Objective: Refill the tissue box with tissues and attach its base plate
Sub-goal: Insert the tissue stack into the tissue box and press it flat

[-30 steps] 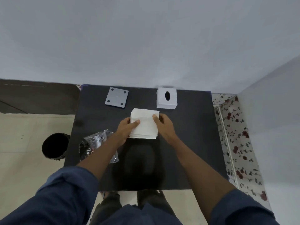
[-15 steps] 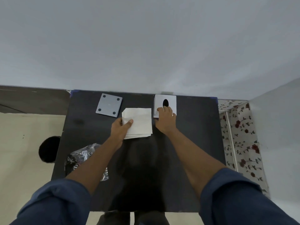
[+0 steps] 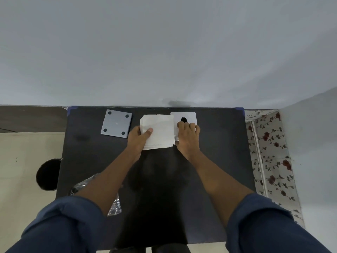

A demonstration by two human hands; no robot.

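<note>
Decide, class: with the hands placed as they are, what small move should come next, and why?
Probably the right hand should lift and turn over the tissue box: its slot faces up, so the open underside is hidden, while the left hand holds the tissue stack ready beside it.

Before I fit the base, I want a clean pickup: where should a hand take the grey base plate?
Take the grey base plate by two opposite edges, coming from above. It lies flat on the black table, four dark feet up, so there is no handle. Its near right corner is closest to the left hand, which now holds the tissue stack.
</note>
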